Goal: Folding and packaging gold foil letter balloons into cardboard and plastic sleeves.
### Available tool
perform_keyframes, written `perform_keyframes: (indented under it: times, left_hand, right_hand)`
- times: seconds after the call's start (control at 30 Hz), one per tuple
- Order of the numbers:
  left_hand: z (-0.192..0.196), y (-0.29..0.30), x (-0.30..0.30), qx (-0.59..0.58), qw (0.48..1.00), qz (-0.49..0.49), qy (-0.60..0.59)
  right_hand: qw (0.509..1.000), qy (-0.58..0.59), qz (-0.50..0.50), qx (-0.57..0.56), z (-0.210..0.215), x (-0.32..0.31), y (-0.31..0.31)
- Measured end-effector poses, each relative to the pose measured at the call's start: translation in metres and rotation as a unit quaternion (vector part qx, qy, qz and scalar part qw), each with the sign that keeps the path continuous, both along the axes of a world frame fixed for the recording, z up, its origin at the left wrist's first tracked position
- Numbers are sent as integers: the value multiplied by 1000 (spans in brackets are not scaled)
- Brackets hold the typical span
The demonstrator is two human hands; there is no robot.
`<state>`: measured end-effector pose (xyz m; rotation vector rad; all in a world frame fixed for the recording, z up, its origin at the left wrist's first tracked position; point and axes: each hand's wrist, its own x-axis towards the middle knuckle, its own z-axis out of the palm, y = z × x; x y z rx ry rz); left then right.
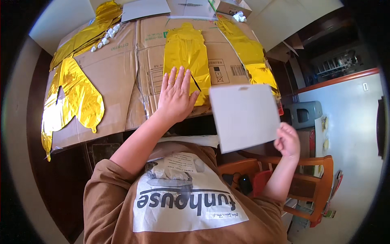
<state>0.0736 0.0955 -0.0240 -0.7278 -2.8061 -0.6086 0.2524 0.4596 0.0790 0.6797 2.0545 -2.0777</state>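
Observation:
A flat gold foil balloon (185, 49) lies lengthwise on the cardboard, in front of me. My left hand (174, 95) rests on its near left part, palm down, fingers stretched out and held fairly close. A dark slit shows in the foil beside my thumb. Pinched at its right edge, a square pale grey board (245, 118) is held up by my right hand (288, 140). It tilts over the table's near edge and hides the ground behind it. A small notch marks its top edge.
Another gold foil balloon (77, 93) lies at the left, and gold foil (243, 46) stretches along the right. Small white crumpled pieces (105, 40) sit at the upper left. At the back are a grey board (145, 9) and an open box (231, 7). A wooden chair (321, 179) stands to my right.

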Motion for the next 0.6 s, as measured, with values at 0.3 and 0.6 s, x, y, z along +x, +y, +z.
perform_keyframes:
  times: [0.3, 0.6]
  left_hand:
    - [6, 3, -1, 19, 999, 12, -46]
    - [3, 3, 38, 21, 1000, -2, 22]
  right_hand:
    - [986, -97, 88, -102, -54, -51, -86]
    - [982, 28, 45, 180, -91, -67, -165]
